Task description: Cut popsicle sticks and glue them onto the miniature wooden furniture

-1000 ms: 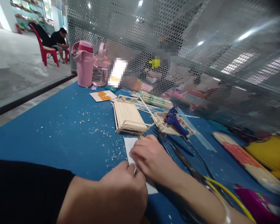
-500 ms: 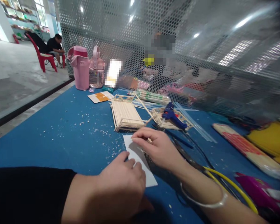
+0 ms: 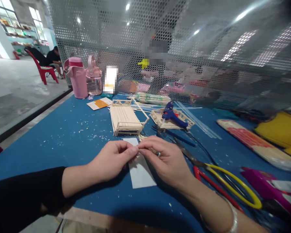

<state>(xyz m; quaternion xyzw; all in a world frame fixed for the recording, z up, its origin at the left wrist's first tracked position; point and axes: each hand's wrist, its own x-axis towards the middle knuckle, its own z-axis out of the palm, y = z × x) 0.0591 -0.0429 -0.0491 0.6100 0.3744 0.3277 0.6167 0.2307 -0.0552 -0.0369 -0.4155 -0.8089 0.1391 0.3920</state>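
My left hand (image 3: 111, 158) and my right hand (image 3: 168, 158) meet fingertip to fingertip above a white paper strip (image 3: 143, 176) lying on the blue table. Both pinch with thumb and forefinger. Whatever is between the fingertips is too small and covered to make out. Just beyond the hands stands a small bed-like model of thin wooden sticks (image 3: 124, 116). To its right is a second stick frame (image 3: 157, 116) with a blue glue gun (image 3: 173, 118) resting on it. Scissors with yellow handles (image 3: 232, 181) and a red-handled tool (image 3: 215, 184) lie beside my right forearm.
A pink thermos (image 3: 79, 82) and a clear bottle (image 3: 94, 82) stand at the back left. Bagged sticks (image 3: 152, 98) lie by the perforated metal screen (image 3: 99, 38). At right are a stick packet (image 3: 252, 142) and a purple object (image 3: 266, 186). Wood crumbs dot the table.
My left hand has moved up and away from the lower paper to meet my right fingertips. More of the paper now shows, and the camera view has shifted.
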